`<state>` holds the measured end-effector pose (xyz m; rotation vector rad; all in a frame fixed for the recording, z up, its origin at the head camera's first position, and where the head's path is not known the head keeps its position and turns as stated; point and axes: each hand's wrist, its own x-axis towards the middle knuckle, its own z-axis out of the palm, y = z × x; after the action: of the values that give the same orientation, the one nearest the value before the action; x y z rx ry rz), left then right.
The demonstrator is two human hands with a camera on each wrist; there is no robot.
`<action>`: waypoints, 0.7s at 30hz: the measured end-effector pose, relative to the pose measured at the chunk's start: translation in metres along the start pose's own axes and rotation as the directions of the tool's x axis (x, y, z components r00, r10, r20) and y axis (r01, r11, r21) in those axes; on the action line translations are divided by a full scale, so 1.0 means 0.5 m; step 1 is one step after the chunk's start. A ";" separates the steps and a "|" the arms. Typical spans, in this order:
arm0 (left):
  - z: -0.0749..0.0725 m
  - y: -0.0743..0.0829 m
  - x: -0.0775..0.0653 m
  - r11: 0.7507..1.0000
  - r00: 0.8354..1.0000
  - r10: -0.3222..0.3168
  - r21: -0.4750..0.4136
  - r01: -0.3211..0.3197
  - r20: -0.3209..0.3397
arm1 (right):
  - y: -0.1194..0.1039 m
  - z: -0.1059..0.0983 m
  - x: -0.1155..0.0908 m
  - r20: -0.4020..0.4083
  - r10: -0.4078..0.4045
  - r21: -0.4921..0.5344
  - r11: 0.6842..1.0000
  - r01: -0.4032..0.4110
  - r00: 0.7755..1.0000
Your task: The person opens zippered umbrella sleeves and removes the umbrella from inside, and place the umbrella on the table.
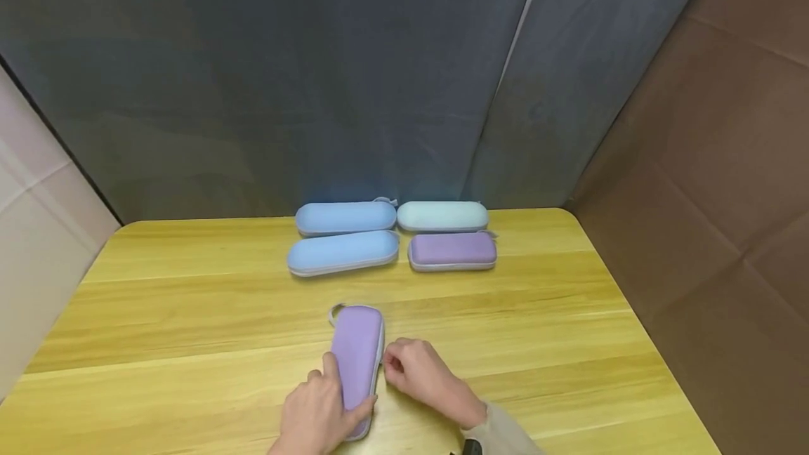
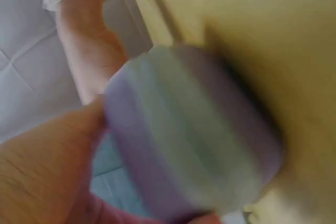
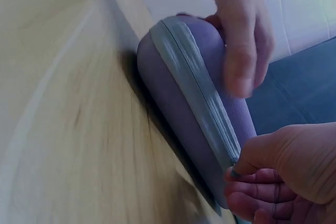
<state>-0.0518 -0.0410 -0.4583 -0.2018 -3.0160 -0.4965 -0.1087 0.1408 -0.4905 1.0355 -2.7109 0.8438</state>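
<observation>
A light purple zippered case (image 1: 357,350) lies lengthwise near the front of the table, its grey wrist loop (image 1: 332,314) at the far left corner. My left hand (image 1: 316,402) grips its near part, fingers along the left side and thumb at the right edge. On the case's right side, my right hand (image 1: 420,371) pinches the small zipper pull (image 3: 234,173) between thumb and curled fingers. The right wrist view shows the grey zipper band (image 3: 197,85) with its teeth closed along the visible stretch. In the left wrist view the case end (image 2: 184,135) is blurred.
Behind, two blue cases (image 1: 345,218) (image 1: 343,254) lie one before the other. To their right sit a mint case (image 1: 442,216) and a darker purple case (image 1: 452,250). A dark grey panel (image 1: 316,90) stands along the back of the wooden table (image 1: 189,314).
</observation>
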 end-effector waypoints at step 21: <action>-0.042 -0.082 0.237 0.516 0.544 0.789 0.172 -0.839 0.285 | 0.009 -0.022 0.023 0.125 -0.002 -0.051 0.999 0.009 0.992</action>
<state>-0.1736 -0.0723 -0.4397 -1.6202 -2.6065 0.0826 -0.1213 0.1429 -0.4801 1.1205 -2.8145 0.7271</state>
